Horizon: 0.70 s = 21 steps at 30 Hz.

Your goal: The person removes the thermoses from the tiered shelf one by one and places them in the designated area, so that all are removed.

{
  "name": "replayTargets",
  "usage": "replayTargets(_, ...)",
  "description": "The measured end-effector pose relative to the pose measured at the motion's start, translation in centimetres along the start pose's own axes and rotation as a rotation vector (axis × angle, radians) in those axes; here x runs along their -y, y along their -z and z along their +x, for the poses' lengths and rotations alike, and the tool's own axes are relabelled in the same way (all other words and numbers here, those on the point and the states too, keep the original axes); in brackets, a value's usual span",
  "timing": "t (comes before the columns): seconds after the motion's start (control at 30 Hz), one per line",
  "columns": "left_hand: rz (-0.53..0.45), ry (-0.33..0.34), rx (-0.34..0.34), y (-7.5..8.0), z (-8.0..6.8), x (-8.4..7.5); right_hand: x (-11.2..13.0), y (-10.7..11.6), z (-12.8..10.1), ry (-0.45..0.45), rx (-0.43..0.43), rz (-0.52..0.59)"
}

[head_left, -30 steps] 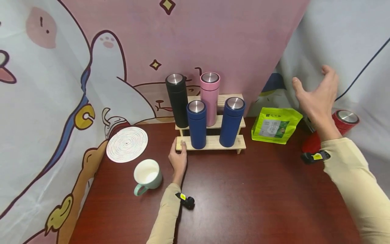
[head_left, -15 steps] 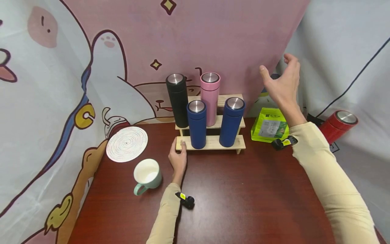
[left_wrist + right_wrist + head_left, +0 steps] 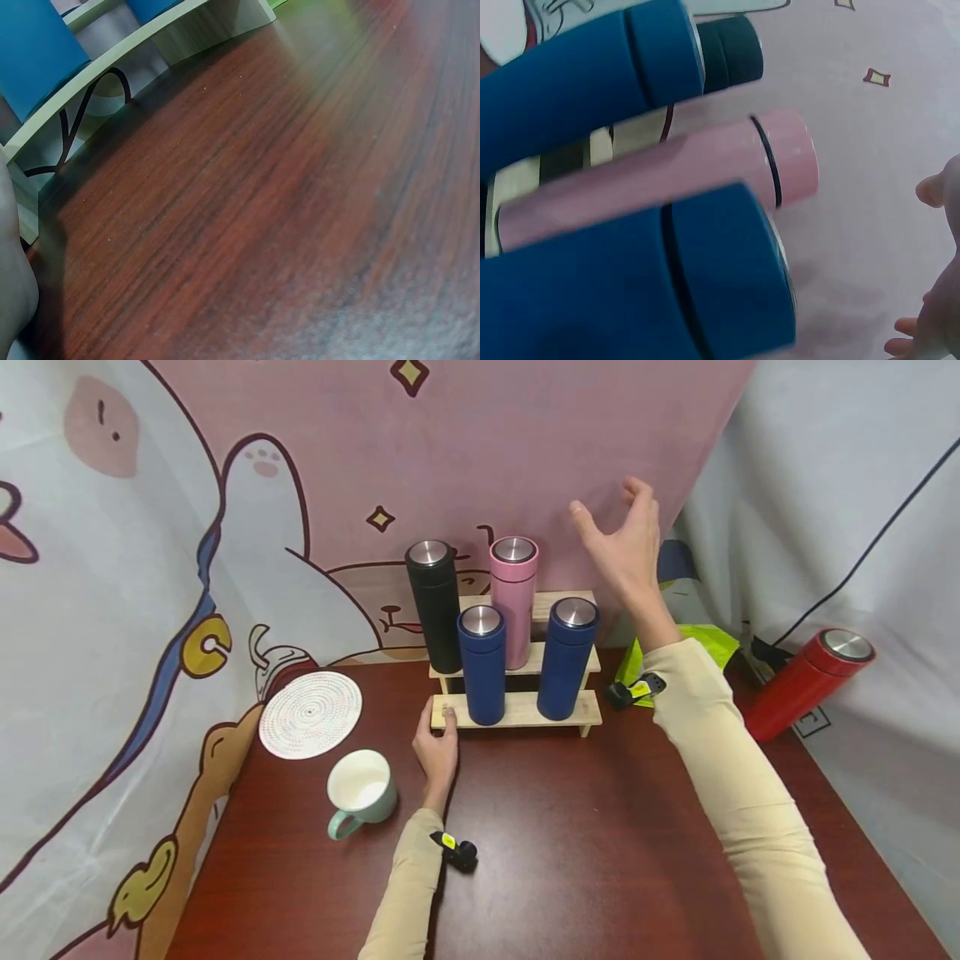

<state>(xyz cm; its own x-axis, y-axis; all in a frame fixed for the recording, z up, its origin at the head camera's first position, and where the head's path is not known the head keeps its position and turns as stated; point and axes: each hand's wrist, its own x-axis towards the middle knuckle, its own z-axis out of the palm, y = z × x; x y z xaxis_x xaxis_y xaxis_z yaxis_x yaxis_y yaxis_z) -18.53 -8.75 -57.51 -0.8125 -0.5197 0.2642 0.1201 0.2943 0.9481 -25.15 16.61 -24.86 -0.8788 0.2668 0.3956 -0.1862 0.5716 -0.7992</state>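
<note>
A tiered wooden display stand (image 3: 522,711) carries several vacuum flasks. Two are blue, one on the left (image 3: 34,56) and one on the right (image 3: 567,660) of its lowest step. A black flask (image 3: 435,618) and a pink flask (image 3: 516,602) stand on a higher step behind. My left hand (image 3: 437,756) grips the left end of the lowest step, thumb at the front; the left wrist view shows only an edge of that hand. Up in the air, behind and right of the right blue flask, my right hand (image 3: 624,550) has thumb and fingers spread, holding nothing.
A red flask (image 3: 806,685) stands at the far right beside the grey cloth and a black cable. Behind my right forearm is a green pouch (image 3: 708,643), partly covered. On the left are a mint mug (image 3: 366,792) and a round woven mat (image 3: 310,716).
My right hand has moved left through the air, from near the red flask past the green pouch toward the stand, fingers still spread. My left hand stays on the stand's step.
</note>
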Motion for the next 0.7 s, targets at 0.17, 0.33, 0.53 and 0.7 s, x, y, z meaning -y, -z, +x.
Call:
replayTargets(0.17,0.016,0.002,-0.004,0.0,0.2,0.1,1.1,-1.4,-0.2,-0.055,0.138,-0.002)
replayTargets(0.33,0.013,0.001,-0.005,-0.1,0.3,0.1,1.6,-2.4,-0.5,-0.052,0.249,-0.019)
replayTargets(0.53,0.018,-0.003,-0.009,-0.1,0.3,0.1,2.0,-3.6,-1.0,-0.033,0.351,-0.058)
replayTargets(0.7,0.015,0.002,-0.007,-0.1,0.3,0.2,2.0,-4.3,-1.3,0.003,0.407,-0.098)
